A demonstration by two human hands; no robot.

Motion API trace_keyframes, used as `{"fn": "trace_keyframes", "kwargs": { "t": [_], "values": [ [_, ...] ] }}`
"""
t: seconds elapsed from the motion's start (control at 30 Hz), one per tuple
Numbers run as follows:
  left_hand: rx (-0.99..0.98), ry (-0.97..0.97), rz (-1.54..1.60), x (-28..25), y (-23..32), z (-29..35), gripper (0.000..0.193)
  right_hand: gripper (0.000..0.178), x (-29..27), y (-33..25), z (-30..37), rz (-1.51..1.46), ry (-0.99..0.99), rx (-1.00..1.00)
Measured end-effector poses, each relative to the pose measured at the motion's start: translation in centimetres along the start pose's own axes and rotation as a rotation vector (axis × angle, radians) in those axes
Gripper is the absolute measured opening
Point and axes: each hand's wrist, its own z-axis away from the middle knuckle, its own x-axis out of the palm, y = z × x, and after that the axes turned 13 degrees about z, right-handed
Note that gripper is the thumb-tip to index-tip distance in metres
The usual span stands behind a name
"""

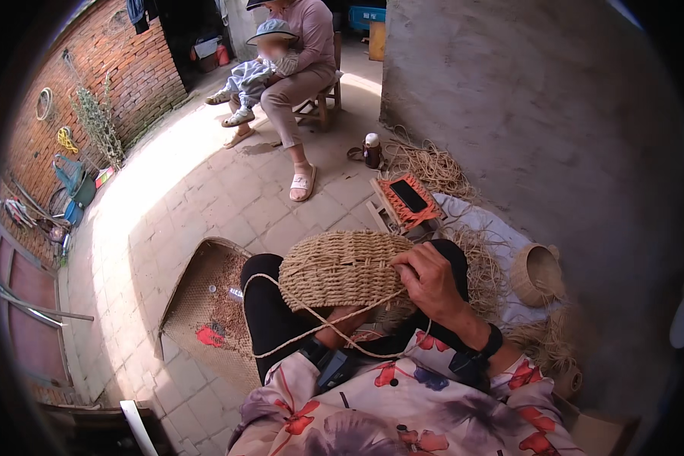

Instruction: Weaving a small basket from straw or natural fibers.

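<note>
A woven straw basket (pixel 334 262) rests across my lap, its tightly woven side facing up. At its right side my right hand (pixel 427 280) is closed, thumb and fingers pinched against the weave. Exactly which strand the fingertips grip is hard to see. My left hand (pixel 348 319) reaches in under the near edge of the basket, and its fingers are hidden there. A long twisted straw cord (pixel 304 340) loops from the basket's left side, over my left wrist, and back up toward the right.
On my left lies a flat woven tray (pixel 186 300) with brown bits. Ahead, a phone (pixel 409 195) lies on an orange-corded stool (pixel 429 209). Loose straw (pixel 479 266) and a small round basket (pixel 536 273) sit right, near the wall. A person (pixel 311 68) sits holding a child.
</note>
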Motion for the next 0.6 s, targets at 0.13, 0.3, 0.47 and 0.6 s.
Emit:
{"fn": "trace_keyframes", "kwargs": {
  "t": [0.13, 0.3, 0.47, 0.6],
  "values": [
    [0.022, -0.02, 0.04, 0.5, 0.2, -0.8, 0.032, 0.009, -0.6, 0.1, -0.2, -0.02, -0.009, 0.011],
    [-0.19, 0.009, 0.442, -3.2, 4.2, -2.5, 0.028, 0.008, -0.5, 0.2, -0.6, -0.019, -0.055, 0.004],
    [-0.361, 0.085, 0.804, -1.8, 5.7, -3.5, 0.029, 0.009, -1.3, -0.3, -1.1, 0.031, -0.102, -0.09],
    [-0.682, -0.049, 0.891, -0.4, 4.7, -3.1, 0.029, 0.013, -1.8, -1.1, -1.9, 0.112, -0.204, -0.076]
  ]
}}
